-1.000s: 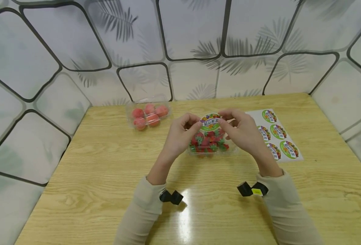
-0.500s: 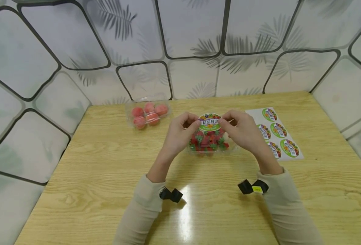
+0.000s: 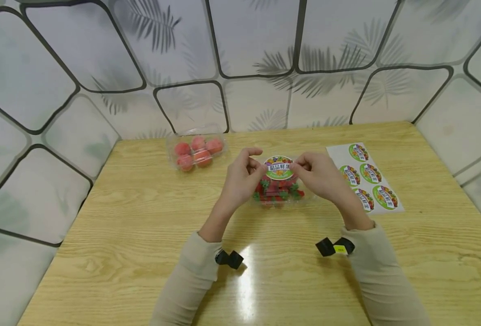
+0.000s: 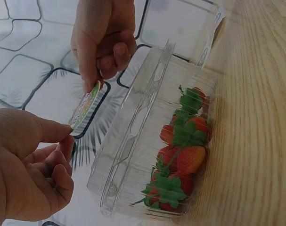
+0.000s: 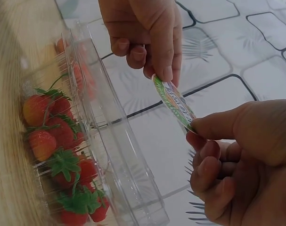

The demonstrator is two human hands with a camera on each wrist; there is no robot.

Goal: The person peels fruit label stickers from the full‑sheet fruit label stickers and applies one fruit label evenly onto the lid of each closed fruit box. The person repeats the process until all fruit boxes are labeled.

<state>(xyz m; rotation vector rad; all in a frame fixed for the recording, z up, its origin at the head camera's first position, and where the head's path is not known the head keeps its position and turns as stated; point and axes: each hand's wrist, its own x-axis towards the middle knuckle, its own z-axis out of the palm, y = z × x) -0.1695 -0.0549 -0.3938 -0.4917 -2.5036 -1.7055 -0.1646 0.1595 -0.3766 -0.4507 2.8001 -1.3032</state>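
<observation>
A round fruit label sticker [image 3: 279, 168] is stretched between both hands, held above a clear plastic clamshell box [image 4: 128, 136] of strawberries [image 4: 190, 160]. My left hand [image 3: 242, 179] pinches its left edge between thumb and forefinger. At the opposite edge, my right hand [image 3: 318, 176] pinches it the same way. Both wrist views show the sticker nearly edge-on, with a gap between it and the box lid. The lid is closed over the strawberries, and the box stands on the wooden table [image 3: 151, 253].
To the right lies a white sheet [image 3: 371, 181] bearing several more round stickers. A second clear box [image 3: 195, 151] with several round pinkish-red fruits sits at the back left. A patterned wall [image 3: 257, 104] borders the table's far edge.
The sticker has come slightly lower and nearer in the head view, covering more of the strawberries. Its tilt has shifted so that it faces up more fully. Both hands keep pinching it.
</observation>
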